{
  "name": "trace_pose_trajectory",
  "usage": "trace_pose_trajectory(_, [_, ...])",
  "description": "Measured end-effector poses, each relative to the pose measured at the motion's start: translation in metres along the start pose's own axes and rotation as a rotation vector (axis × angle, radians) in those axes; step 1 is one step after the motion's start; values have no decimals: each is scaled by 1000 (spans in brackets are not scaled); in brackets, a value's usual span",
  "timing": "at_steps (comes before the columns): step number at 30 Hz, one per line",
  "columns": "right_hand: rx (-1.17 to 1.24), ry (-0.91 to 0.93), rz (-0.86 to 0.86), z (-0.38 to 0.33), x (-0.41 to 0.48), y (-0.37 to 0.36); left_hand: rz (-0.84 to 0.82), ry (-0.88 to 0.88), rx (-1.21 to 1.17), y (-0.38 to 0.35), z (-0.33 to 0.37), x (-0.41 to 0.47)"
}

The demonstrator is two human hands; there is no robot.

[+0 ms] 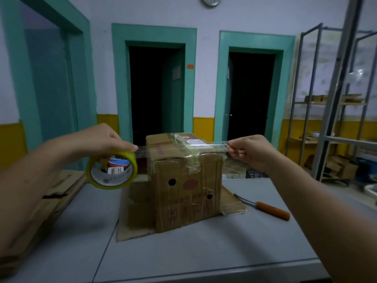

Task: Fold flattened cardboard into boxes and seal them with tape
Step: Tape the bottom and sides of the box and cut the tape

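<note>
- Far to the left of the cardboard box (pixel 187 190), a stack of flattened cardboard (pixel 51 197) is lying along the left edge of the grey table (pixel 204 252).
- Just left of the box, our left hand (pixel 102 139) is gripping the yellow tape roll (pixel 111 170), with the thumb over its rim and fingers curled into the core. We are holding it off the table, near the height of the box's top.
- A strip of clear tape (pixel 218 146) is stretching from the roll across the box's top. We cannot tell whether it is touching the flaps.
- The box itself is standing upright mid-table on a flat cardboard sheet (pixel 134 217). Its top flaps are closed, and its near face is showing old tape, two round holes and red print.
- Just right of the box's top corner, our right hand (pixel 251 150) is pinching the strip's free end between thumb and fingers.
- Right of the box's base, an orange-handled tool (pixel 273 210) is lying on the table, its metal end pointing toward the sheet.
- Far right, behind the box, metal shelving (pixel 330 119) is holding cardboard pieces.
</note>
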State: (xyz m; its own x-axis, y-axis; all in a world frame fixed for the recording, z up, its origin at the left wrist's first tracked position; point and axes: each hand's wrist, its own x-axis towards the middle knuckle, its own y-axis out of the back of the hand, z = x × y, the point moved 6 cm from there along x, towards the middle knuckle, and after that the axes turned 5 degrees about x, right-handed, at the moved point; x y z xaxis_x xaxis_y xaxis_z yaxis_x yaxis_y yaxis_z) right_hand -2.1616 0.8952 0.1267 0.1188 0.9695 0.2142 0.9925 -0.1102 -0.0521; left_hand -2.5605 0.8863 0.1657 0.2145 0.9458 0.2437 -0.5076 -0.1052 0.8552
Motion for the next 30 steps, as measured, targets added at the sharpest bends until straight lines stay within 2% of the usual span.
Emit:
trace_pose_trajectory(5, [55,-105,-30,21,4,0,-67,41,13,-17,-11,7])
trace_pose_trajectory(10, [136,-221,-81,42,7,-3,-136,118,-146,-45,-28,4])
trace_pose_trajectory(18, [82,-273,-131,43,11,1,-241,166,-339,-79,-28,1])
trace_pose_trajectory(21, [-24,-274,-106,40,13,3,-247,147,-330,-77,-25,1])
trace_pose_trajectory(24, [-383,-299,-86,52,10,11,-247,116,-293,-72,-22,-1])
trace_pose_trajectory(26, [-480,-198,-49,65,9,12,-224,101,-237,-71,-19,-1])
trace_pose_trajectory(30, [-536,367,117,48,-3,6,-144,87,-216,-72,-18,3])
